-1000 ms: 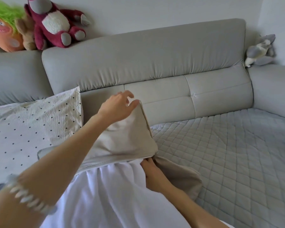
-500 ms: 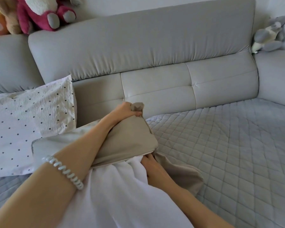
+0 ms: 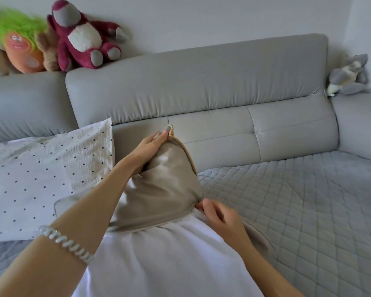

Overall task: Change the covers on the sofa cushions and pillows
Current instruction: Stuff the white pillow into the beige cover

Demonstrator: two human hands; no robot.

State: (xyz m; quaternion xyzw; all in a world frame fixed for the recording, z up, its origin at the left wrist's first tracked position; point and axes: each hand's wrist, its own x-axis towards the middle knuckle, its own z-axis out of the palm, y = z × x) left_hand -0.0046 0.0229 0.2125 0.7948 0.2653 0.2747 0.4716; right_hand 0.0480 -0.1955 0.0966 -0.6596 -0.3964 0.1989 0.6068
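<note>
At the centre of the frame, a beige cover (image 3: 165,189) is being held partway over a white pillow (image 3: 159,264), whose bare part is lying in the lower middle of the frame. The far corner of the cover is being pinched by the left hand (image 3: 150,146), its fingers and thumb closed together on the piped edge just below the sofa backrest (image 3: 201,82). The near right corner of the cover, where the cover's edge meets the white pillow, is being touched by the right hand (image 3: 221,217); its fingers are curled towards the fabric, but whether they are actually clamped on it cannot be told. A pale coiled band (image 3: 64,243) is being worn on the left wrist, at the lower left.

A white pillow with dark dots (image 3: 41,174) is being propped against the backrest at the left of the frame, just beside the beige cover. A grey quilted seat cover (image 3: 298,211) is being spread across the right half of the frame. Along the top of the backrest at the upper left, a dark red plush bear (image 3: 84,37) and a green-haired orange plush (image 3: 19,48) are being kept side by side, the latter blurred. A grey plush (image 3: 349,76) is being kept at the upper right.
</note>
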